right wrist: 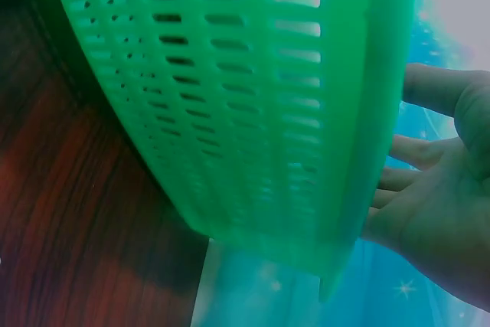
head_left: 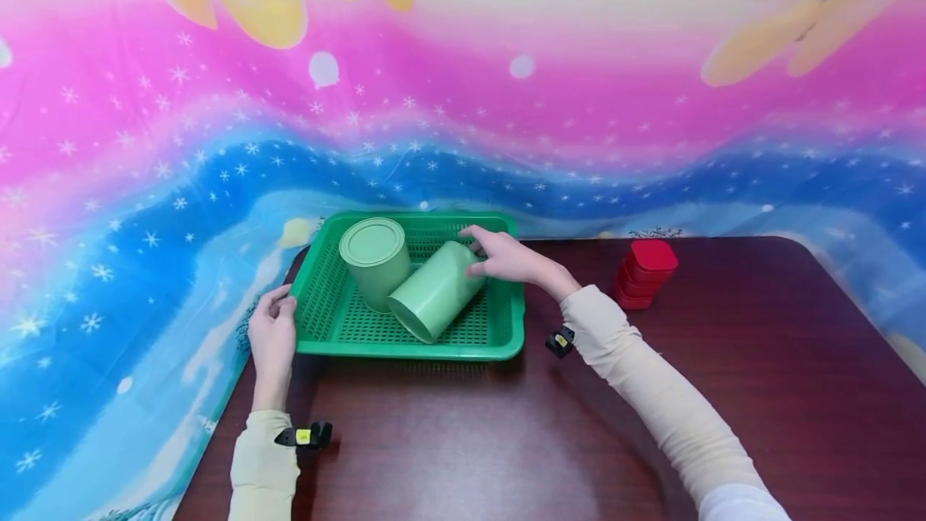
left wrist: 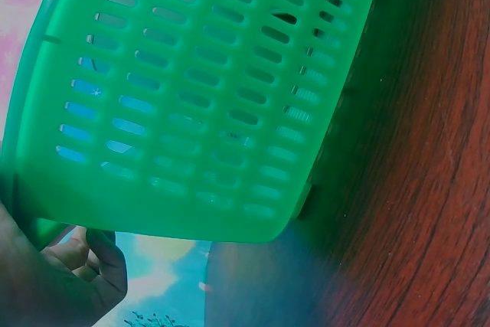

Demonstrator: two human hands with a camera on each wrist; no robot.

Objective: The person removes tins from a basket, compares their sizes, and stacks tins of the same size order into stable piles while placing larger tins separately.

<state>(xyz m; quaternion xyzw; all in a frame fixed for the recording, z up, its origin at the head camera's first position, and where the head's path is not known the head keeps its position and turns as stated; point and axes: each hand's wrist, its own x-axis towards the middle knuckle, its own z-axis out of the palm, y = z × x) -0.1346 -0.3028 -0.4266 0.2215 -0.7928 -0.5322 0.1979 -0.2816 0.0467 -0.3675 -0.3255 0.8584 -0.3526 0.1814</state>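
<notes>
A green plastic basket (head_left: 405, 350) with slotted walls sits at the back left of the table. Inside it one pale green can (head_left: 372, 244) stands upright at the left. Beside this, a second pale green can (head_left: 434, 292) lies slanted, its near end pointing down and left. My left hand (head_left: 273, 336) grips the basket's left rim, its fingers curled at the edge in the left wrist view. Over the basket's right rim reaches my right hand (head_left: 506, 256), its thumb and fingers spread around the slanted can's upper right end. In the right wrist view the basket wall hides that can.
A red stack of small rounded-square pieces (head_left: 646, 273) stands on the table to the right of the basket. The dark brown wooden table (head_left: 448, 441) extends to the front and right. A colourful printed cloth (head_left: 463, 103) hangs right behind the table.
</notes>
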